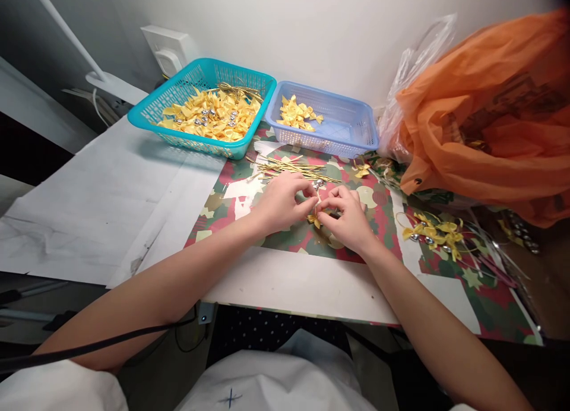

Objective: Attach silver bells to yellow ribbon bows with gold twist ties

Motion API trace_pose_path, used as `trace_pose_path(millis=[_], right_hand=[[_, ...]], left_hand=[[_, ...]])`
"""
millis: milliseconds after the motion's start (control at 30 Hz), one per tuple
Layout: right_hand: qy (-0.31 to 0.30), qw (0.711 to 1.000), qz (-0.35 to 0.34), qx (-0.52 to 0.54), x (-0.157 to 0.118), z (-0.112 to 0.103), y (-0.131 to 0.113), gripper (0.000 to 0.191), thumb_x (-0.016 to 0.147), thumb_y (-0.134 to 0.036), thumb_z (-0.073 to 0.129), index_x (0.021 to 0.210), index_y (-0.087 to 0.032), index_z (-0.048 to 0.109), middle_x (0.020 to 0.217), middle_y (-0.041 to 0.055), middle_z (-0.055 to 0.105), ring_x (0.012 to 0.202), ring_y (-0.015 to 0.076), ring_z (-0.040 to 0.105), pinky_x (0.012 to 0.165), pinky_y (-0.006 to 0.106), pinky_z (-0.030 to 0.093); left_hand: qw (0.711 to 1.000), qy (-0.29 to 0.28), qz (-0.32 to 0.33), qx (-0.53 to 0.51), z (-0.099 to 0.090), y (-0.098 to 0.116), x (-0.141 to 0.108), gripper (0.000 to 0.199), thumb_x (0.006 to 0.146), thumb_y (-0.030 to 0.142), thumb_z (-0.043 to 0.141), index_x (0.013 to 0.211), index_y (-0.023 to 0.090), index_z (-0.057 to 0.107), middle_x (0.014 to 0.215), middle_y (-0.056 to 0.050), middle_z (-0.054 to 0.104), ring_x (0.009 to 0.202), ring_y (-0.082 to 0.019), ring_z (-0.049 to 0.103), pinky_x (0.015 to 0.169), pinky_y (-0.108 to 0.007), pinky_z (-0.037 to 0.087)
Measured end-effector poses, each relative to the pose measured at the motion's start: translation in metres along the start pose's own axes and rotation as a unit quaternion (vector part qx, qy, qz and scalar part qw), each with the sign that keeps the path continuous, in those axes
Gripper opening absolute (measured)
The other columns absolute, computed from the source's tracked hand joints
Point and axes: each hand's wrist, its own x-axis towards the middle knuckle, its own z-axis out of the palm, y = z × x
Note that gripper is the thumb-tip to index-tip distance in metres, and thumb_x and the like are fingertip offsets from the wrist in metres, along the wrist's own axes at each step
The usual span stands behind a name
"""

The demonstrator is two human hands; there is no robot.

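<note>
A yellow ribbon bow point(313, 221) sits at the fingertips of the right hand point(348, 218), pinched narrowly, while the left hand point(289, 203) pinches a thin gold tie point(317, 198) just above it. Beyond the bow lie silver jingle bells point(317, 185) and gold twist ties point(291, 169); farther beyond, a teal plastic basket point(246, 142) and a blue plastic basket point(327, 144); to its right, belled bows point(439, 235).

You face a pale wall point(320, 37), grayer toward your left, with a white socket point(167, 46) low on it; your surface point(294, 280) wears white and red-green patterned coverings.
</note>
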Motion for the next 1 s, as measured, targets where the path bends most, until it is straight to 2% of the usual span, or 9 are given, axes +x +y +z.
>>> trace_pose_path(millis=[433, 1000], right_hand=[[-0.013, 1.0, -0.012, -0.024, -0.0014, 0.001, 0.0009, 0.015, 0.08, -0.029, 0.058, 0.069, -0.025, 0.068, 0.095, 0.0035, 0.055, 0.099, 0.0246, 0.046, 0.087, 0.042, 0.033], [0.011, 1.0, 0.012, -0.026, -0.0032, 0.0026, 0.0007, 0.013, 0.077, -0.028, 0.06, 0.067, -0.025, 0.068, 0.093, 0.0037, 0.053, 0.1, 0.0246, 0.046, 0.086, 0.042, 0.033]], left_hand=[[1.0, 0.013, -0.002, 0.0, 0.0007, -0.0032, 0.002, 0.015, 0.083, 0.02, 0.06, 0.069, 0.02, 0.059, 0.073, -0.001, 0.062, 0.079, -0.02, 0.056, 0.078, -0.036, 0.041], [0.999, 0.046, -0.01, 0.026, -0.0022, -0.0046, 0.0041, 0.02, 0.083, 0.017, 0.057, 0.064, 0.021, 0.051, 0.074, -0.003, 0.062, 0.083, -0.022, 0.055, 0.079, -0.037, 0.041]])
